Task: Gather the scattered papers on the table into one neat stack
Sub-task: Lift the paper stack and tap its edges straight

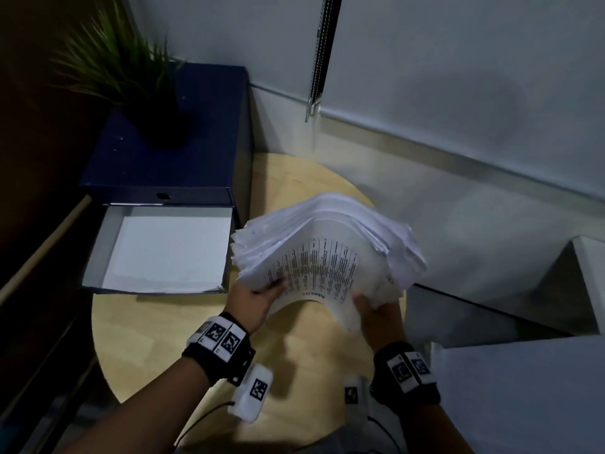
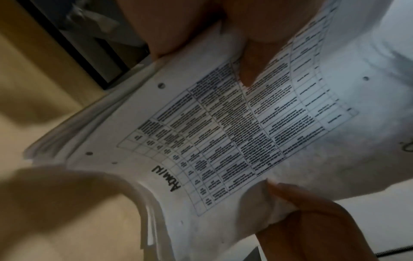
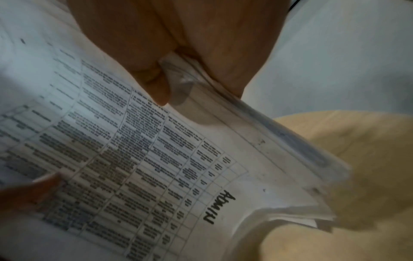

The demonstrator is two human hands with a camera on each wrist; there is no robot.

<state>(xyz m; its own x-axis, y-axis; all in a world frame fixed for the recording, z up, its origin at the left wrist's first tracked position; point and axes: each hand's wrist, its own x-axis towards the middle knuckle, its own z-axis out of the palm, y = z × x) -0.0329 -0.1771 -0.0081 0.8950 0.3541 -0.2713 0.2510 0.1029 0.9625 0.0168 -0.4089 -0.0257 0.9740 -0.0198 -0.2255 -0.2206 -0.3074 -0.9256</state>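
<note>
- i see a dim corner with a round wooden table (image 1: 157, 342) against a pale wall.
- a thick stack of papers (image 1: 327, 244) is lifted above the table's far half, bowed downward in the middle, its top sheet a printed grid.
- my left hand (image 1: 258, 303) clamps the stack's left edge, thumb on top.
- my right hand (image 1: 376, 309) pinches the right edge the same way.
- an open blue file box (image 1: 163, 250) sits at left, a potted plant (image 1: 131, 77) on top of it.

Top sheet (image 2: 223, 141) bears handwritten "ADM/14"; table print illegible.
</note>
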